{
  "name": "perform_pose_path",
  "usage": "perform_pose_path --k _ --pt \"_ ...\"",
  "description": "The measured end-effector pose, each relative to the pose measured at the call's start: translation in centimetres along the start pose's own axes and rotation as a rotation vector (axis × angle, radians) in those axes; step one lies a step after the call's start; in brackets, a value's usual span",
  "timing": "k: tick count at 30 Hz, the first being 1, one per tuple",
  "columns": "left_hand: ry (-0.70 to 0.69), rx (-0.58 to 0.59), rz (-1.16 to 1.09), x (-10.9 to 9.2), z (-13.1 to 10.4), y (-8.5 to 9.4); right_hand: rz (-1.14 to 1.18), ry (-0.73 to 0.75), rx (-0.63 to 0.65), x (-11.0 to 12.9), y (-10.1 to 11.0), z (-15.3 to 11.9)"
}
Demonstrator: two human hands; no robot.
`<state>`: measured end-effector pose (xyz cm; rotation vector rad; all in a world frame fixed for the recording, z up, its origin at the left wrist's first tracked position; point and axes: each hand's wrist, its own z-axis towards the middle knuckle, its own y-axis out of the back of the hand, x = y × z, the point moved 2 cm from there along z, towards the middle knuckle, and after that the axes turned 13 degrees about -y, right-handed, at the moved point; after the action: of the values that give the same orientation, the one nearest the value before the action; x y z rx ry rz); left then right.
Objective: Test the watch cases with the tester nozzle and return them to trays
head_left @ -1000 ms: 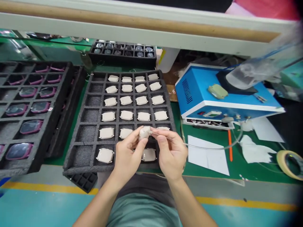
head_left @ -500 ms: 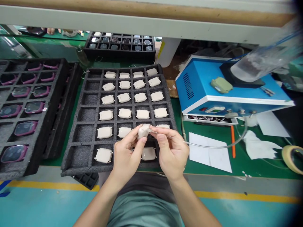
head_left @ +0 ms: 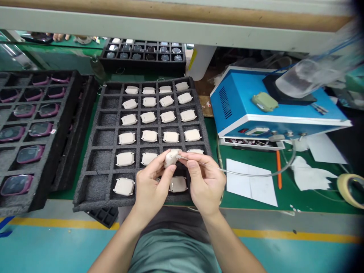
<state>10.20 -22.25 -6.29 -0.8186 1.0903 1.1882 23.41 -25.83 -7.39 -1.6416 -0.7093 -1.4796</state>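
Note:
My left hand [head_left: 155, 184] is closed on a cream watch case [head_left: 171, 159], tilted on its side above the dark foam tray [head_left: 95, 155]. My right hand [head_left: 206, 182] pinches the end of a thin clear tube [head_left: 241, 174], whose tip meets the side of the watch case. That tube curves right toward the front of a blue machine [head_left: 236, 94]. Several similar cream watch cases [head_left: 125, 159] lie in the tray's compartments, and the column at its left holds none. My hands hide part of the tray's near rows.
At left, stacked foam trays [head_left: 45, 151] hold purple-framed watches [head_left: 30, 154]. Another tray [head_left: 142, 64] stands behind. A green case [head_left: 265, 101] rests on the machine. White paper [head_left: 251, 182], an orange stick [head_left: 279, 170] and a tape roll [head_left: 351, 189] lie at right.
The view has shifted very slightly. Both hands keep the same grips, with the tube tip still at the watch case.

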Motion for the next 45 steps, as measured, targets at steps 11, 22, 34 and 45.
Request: perform_pose_path --k 11,22,34,45 --pt "-0.018 0.017 0.052 -0.1 0.1 0.2 0.022 -0.004 0.019 0.2 0.0 -0.1" --pt "-0.057 -0.021 0.093 0.1 0.8 0.3 0.118 -0.008 0.050 0.5 -0.8 0.9" --pt "-0.064 -0.026 0.097 0.5 0.9 0.4 0.163 -0.034 0.067 0.6 -1.1 1.2" --pt "-0.049 -0.010 0.107 0.4 1.0 0.4 0.120 -0.040 0.043 0.8 -1.2 1.2"
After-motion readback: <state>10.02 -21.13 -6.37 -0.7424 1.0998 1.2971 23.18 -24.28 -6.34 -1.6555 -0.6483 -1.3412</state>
